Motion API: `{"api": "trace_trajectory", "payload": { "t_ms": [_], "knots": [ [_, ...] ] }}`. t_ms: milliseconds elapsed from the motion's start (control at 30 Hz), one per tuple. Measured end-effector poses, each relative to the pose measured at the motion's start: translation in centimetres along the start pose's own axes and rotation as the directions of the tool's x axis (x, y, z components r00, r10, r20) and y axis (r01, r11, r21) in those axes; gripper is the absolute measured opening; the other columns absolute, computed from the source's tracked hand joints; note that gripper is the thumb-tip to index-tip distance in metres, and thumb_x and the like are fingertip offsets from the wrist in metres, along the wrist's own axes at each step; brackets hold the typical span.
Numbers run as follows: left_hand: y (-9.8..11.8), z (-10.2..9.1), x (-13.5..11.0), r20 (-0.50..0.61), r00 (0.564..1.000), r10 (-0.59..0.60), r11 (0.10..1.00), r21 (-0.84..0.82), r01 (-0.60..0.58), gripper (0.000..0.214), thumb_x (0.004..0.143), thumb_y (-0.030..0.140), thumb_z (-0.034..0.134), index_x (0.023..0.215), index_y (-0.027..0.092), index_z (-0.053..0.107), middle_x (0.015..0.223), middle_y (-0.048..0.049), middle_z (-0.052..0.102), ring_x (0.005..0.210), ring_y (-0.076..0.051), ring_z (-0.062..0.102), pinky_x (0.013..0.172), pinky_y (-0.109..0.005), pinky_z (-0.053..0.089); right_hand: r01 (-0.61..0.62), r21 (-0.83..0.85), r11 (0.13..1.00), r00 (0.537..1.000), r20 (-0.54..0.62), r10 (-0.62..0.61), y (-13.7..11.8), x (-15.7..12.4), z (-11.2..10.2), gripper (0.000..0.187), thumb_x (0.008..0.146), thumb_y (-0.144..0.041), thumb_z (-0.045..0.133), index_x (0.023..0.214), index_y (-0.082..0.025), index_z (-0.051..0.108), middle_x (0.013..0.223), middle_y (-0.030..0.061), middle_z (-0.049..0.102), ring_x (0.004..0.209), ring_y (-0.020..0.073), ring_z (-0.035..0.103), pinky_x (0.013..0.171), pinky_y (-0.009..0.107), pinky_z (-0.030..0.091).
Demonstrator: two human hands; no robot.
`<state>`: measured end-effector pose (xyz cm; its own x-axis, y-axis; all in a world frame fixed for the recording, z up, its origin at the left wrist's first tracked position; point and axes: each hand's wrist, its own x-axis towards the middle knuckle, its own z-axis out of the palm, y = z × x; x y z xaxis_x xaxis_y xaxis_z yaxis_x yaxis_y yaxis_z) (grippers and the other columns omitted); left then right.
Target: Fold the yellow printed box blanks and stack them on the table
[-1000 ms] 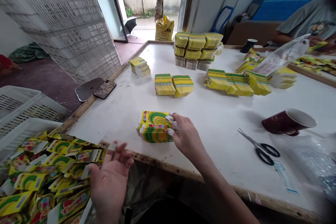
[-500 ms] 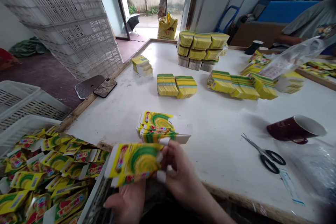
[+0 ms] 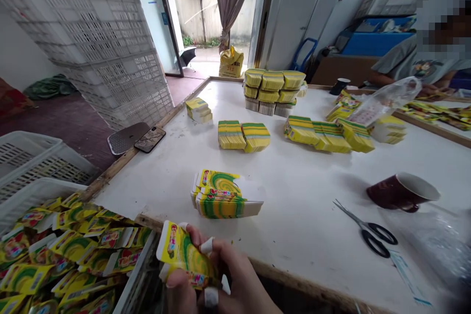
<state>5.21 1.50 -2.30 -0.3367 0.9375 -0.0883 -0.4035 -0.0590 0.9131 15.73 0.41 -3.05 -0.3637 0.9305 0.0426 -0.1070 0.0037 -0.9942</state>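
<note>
Both hands hold a yellow-and-green printed packet box just off the table's near edge. My left hand presses its thumb on the lower front of the box, and its other fingers are mostly hidden. My right hand closes on the box's right side, with white wraps round several fingertips. The box's white flap edge points up and left. Just beyond lies a small stack of similar flat boxes, white flaps to the right. Left of my hands, a white crate is full of the same boxes, opened up and puffed out.
Rows of bundled boxes stand across the table, with a taller pile behind. On the right are scissors, a dark mug and clear plastic. A phone lies at the left edge. Another person sits far right.
The box has moved down and tilted more upright. My left thumb has come onto its front, and my right hand has shifted lower. The camera view has tipped upward.
</note>
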Motion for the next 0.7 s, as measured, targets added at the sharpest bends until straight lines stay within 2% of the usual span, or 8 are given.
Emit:
{"api": "trace_trajectory", "payload": {
  "t_ms": [133, 267, 300, 367, 467, 533, 600, 700],
  "knots": [
    [-1.3, -1.4, -0.7, -0.008, 0.998, -0.055, 0.955, -0.292, 0.05, 0.059, 0.048, 0.079, 0.074, 0.076, 0.028, 0.066, 0.064, 0.0029, 0.053, 0.053, -0.013, 0.05, 0.054, -0.024, 0.054, 0.098, -0.119, 0.988, 0.995, 0.042, -0.094, 1.7, -0.1, 0.4, 0.038, 0.071, -0.028, 0.07, 0.106, -0.024, 0.06, 0.088, 0.0011, 0.065, 0.071, 0.0169, 0.057, 0.071, 0.026, 0.05],
    [-1.3, -0.9, -1.4, -0.049, 0.99, -0.135, 0.908, -0.405, 0.104, 0.076, 0.045, 0.081, 0.073, 0.104, 0.034, 0.072, 0.091, -0.0001, 0.069, 0.077, -0.02, 0.066, 0.075, -0.029, 0.06, 0.076, 0.039, 0.996, 0.996, 0.043, -0.078, 0.9, 0.0, -0.9, 0.036, 0.081, -0.04, 0.067, 0.113, -0.026, 0.057, 0.1, 0.0053, 0.066, 0.087, 0.0225, 0.063, 0.076, 0.03, 0.051],
    [-1.2, -0.6, -1.5, -0.036, 0.99, -0.134, 0.913, -0.394, 0.11, 0.078, 0.049, 0.08, 0.073, 0.11, 0.034, 0.07, 0.097, -0.0005, 0.071, 0.084, -0.021, 0.068, 0.079, -0.03, 0.06, 0.063, 0.078, 0.995, 0.997, 0.035, -0.066, 0.5, 0.0, -1.4, 0.034, 0.083, -0.042, 0.066, 0.112, -0.026, 0.058, 0.099, 0.0056, 0.066, 0.089, 0.023, 0.063, 0.076, 0.03, 0.051],
    [-1.2, -0.4, -1.5, -0.023, 0.989, -0.147, 0.939, -0.318, 0.132, 0.063, 0.062, 0.068, 0.076, 0.114, 0.031, 0.069, 0.101, -0.0013, 0.073, 0.089, -0.022, 0.07, 0.08, -0.031, 0.059, 0.047, 0.114, 0.992, 0.998, 0.027, -0.05, -0.5, 0.0, -2.5, 0.031, 0.087, -0.044, 0.063, 0.111, -0.025, 0.059, 0.097, 0.0053, 0.066, 0.09, 0.0228, 0.064, 0.077, 0.03, 0.051],
    [-1.8, -1.0, -1.1, -0.095, 0.976, -0.197, 0.963, -0.204, 0.175, 0.041, 0.068, 0.045, 0.083, 0.103, 0.025, 0.074, 0.096, -0.003, 0.078, 0.086, -0.023, 0.073, 0.073, -0.029, 0.06, 0.049, 0.117, 0.992, 0.997, 0.051, -0.056, -1.4, 0.0, -3.3, 0.03, 0.091, -0.045, 0.059, 0.112, -0.024, 0.061, 0.098, 0.0055, 0.068, 0.09, 0.0217, 0.064, 0.081, 0.03, 0.05],
    [-2.5, -1.7, -0.9, -0.152, 0.963, -0.224, 0.965, -0.172, 0.197, 0.043, 0.065, 0.045, 0.085, 0.1, 0.022, 0.075, 0.094, -0.0047, 0.079, 0.084, -0.026, 0.074, 0.071, -0.033, 0.061, 0.063, 0.113, 0.992, 0.996, 0.054, -0.07, -1.6, 0.1, -3.3, 0.03, 0.093, -0.046, 0.056, 0.112, -0.024, 0.063, 0.098, 0.0059, 0.069, 0.088, 0.021, 0.065, 0.08, 0.029, 0.05],
    [-2.9, -2.4, -0.8, -0.2, 0.96, -0.194, 0.977, -0.123, 0.172, 0.047, 0.064, 0.047, 0.085, 0.101, 0.019, 0.075, 0.096, -0.0067, 0.079, 0.086, -0.028, 0.074, 0.074, -0.034, 0.061, 0.077, 0.094, 0.993, 0.996, 0.036, -0.081, -1.5, 0.3, -3.1, 0.029, 0.093, -0.045, 0.056, 0.111, -0.023, 0.064, 0.098, 0.006, 0.07, 0.087, 0.0206, 0.065, 0.081, 0.029, 0.051],
    [-2.9, -3.0, -0.7, -0.166, 0.982, -0.092, 0.995, 0.028, 0.098, 0.049, 0.068, 0.051, 0.08, 0.103, 0.016, 0.076, 0.102, -0.0099, 0.078, 0.103, -0.03, 0.07, 0.085, -0.032, 0.058, 0.123, -0.009, 0.992, 0.992, 0.006, -0.123, -1.3, 0.7, -2.9, 0.027, 0.09, -0.045, 0.061, 0.103, -0.022, 0.067, 0.092, 0.005, 0.069, 0.081, 0.0193, 0.064, 0.076, 0.026, 0.051]
  ]
}}
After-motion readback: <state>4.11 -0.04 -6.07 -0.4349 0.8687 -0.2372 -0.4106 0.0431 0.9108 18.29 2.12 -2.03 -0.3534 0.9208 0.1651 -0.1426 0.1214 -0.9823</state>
